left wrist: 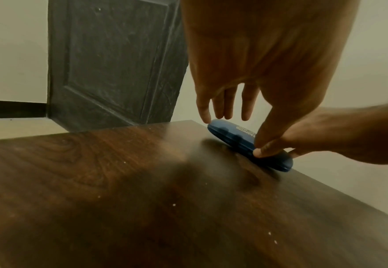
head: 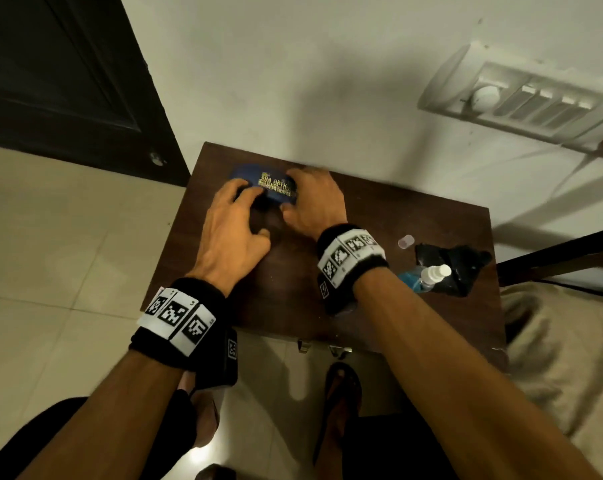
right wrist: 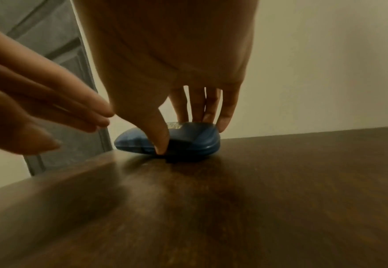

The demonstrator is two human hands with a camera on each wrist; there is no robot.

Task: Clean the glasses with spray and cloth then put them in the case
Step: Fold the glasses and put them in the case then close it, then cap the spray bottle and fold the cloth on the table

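Observation:
A closed blue glasses case [head: 276, 188] with gold lettering lies at the far left of the dark wooden table [head: 414, 323], near the wall. My right hand [head: 307, 199] grips its right end, thumb on the front edge [right wrist: 161, 147] and fingers curled over the back. My left hand [head: 248, 202] is spread over the case's left end with straight fingers [left wrist: 229, 110]; whether they touch the lid I cannot tell. The glasses are not in sight. A spray bottle [head: 428, 277] with blue liquid lies on a black cloth [head: 459, 268] at the table's right.
A small clear cap [head: 406, 241] sits on the table left of the cloth. The wall runs right behind the case and a dark door [head: 68, 81] stands to the left. My sandalled feet [head: 338, 393] are below the table's front edge.

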